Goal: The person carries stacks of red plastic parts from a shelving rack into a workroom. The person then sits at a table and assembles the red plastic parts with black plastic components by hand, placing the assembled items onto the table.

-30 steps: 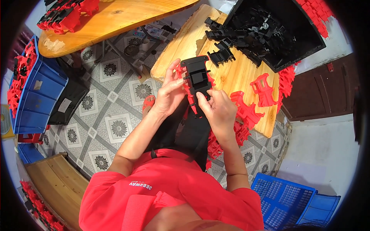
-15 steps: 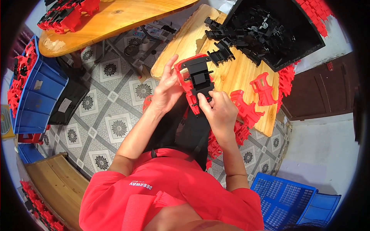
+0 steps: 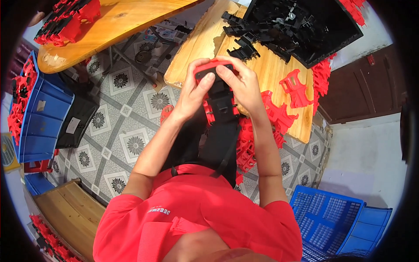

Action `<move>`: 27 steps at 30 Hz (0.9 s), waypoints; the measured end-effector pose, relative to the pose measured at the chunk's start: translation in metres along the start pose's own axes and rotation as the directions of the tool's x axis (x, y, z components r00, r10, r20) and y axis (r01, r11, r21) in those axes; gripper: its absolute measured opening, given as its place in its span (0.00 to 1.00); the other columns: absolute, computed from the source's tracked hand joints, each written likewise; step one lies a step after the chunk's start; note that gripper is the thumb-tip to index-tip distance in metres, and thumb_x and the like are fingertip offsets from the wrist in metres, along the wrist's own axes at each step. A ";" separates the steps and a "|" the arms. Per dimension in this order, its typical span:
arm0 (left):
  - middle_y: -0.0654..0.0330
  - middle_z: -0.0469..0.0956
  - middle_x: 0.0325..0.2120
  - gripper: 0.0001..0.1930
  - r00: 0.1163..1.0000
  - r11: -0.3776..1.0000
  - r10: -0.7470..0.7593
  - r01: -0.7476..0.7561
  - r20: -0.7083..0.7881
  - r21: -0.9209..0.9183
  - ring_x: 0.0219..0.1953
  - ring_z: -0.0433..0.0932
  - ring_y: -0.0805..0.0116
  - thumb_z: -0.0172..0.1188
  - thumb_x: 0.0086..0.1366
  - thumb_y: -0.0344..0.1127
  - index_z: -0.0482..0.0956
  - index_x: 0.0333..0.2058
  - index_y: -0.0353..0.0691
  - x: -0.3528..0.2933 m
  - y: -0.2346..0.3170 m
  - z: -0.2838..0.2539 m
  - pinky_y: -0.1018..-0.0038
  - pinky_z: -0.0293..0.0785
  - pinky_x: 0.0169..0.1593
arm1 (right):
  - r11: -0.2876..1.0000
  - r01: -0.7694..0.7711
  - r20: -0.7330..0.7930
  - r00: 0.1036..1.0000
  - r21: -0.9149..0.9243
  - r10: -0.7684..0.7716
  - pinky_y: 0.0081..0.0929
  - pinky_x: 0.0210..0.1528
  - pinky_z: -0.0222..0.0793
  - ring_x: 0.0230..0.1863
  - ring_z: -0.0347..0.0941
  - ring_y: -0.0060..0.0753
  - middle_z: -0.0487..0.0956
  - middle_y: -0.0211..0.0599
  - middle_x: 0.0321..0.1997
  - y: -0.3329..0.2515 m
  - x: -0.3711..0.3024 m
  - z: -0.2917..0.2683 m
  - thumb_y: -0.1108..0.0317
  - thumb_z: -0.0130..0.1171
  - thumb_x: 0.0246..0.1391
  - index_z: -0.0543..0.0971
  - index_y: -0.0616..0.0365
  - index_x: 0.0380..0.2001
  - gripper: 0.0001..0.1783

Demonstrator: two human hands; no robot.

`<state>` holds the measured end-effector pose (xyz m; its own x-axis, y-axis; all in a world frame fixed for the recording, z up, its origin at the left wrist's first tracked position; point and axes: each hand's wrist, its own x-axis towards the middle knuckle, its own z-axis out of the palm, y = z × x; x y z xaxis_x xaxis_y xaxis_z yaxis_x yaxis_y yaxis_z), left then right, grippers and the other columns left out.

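Note:
Both of my hands hold a red plastic frame with a black plastic insert (image 3: pixel 221 101) over my lap. My left hand (image 3: pixel 194 90) grips its far left side, thumb pressed on the black part. My right hand (image 3: pixel 242 86) wraps the far right corner, its thumb lying beside the left one. The fingers under the frame are hidden. Just right of my right hand, red plastic frames (image 3: pixel 296 88) lie on the wooden table (image 3: pixel 192 52). Beyond my hands, loose black plastic parts (image 3: pixel 244 49) spill across the tabletop.
A black tray (image 3: pixel 345 39) of black parts sits at the table's far right. On the left stand a blue bin (image 3: pixel 46 111) of red and black pieces and a second wooden table (image 3: pixel 131 22) with assembled pieces. A blue crate (image 3: pixel 325 220) is at lower right.
My right hand has moved from the near end of the piece to its far end. My left hand has closed on the far left side, and the piece is turned more upright.

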<state>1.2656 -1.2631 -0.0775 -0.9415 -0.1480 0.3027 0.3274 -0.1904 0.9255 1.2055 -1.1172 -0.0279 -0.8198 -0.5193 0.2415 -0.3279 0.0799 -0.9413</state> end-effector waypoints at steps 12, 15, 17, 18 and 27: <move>0.52 0.51 0.63 0.58 0.988 0.988 0.153 -0.154 0.029 0.028 0.63 0.57 0.63 0.66 0.56 0.38 0.22 0.66 0.45 0.016 0.055 -0.007 0.65 0.58 0.63 | 0.947 -0.048 0.063 0.998 0.317 0.029 0.25 0.58 0.63 0.55 0.68 0.27 0.71 0.38 0.56 -0.021 -0.015 0.004 0.79 0.59 0.53 0.60 0.70 0.61 0.32; 0.55 0.57 0.60 0.61 0.985 0.957 0.166 -0.170 -0.039 -0.233 0.62 0.58 0.65 0.73 0.48 0.38 0.31 0.67 0.44 0.019 0.082 -0.005 0.66 0.56 0.64 | 0.962 0.037 0.061 0.997 0.270 -0.056 0.23 0.54 0.66 0.52 0.70 0.26 0.73 0.39 0.53 -0.037 -0.006 0.016 0.73 0.60 0.55 0.62 0.70 0.59 0.31; 0.54 0.57 0.60 0.59 0.977 0.950 0.205 -0.215 -0.065 -0.226 0.62 0.59 0.65 0.71 0.50 0.33 0.31 0.67 0.43 0.034 0.086 -0.013 0.66 0.57 0.64 | 0.995 0.027 0.073 0.997 0.099 -0.034 0.23 0.55 0.64 0.53 0.69 0.26 0.71 0.40 0.55 -0.045 0.008 0.018 0.64 0.60 0.57 0.60 0.67 0.62 0.34; 0.53 0.58 0.60 0.56 0.935 0.935 0.319 -0.337 -0.153 -0.111 0.60 0.62 0.65 0.71 0.50 0.33 0.35 0.67 0.43 0.046 0.084 -0.016 0.66 0.60 0.62 | 0.976 0.179 0.069 0.980 0.120 -0.188 0.29 0.59 0.60 0.59 0.63 0.32 0.65 0.43 0.61 -0.049 0.018 0.022 0.52 0.62 0.55 0.55 0.65 0.65 0.44; 0.45 0.62 0.51 0.54 0.773 0.998 0.008 -0.049 -0.634 -0.048 0.50 0.70 0.59 0.73 0.44 0.49 0.45 0.61 0.35 0.210 0.109 -0.152 0.64 0.79 0.42 | 0.998 0.058 0.044 0.997 -0.025 -0.056 0.35 0.61 0.60 0.63 0.60 0.42 0.55 0.51 0.69 -0.047 0.080 -0.012 0.52 0.66 0.51 0.52 0.61 0.67 0.49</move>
<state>1.1153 -1.4625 0.0528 -0.6752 -0.7313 0.0966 0.3770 -0.2295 0.8973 1.1493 -1.1526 0.0385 -0.7784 -0.5601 0.2835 -0.3862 0.0714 -0.9196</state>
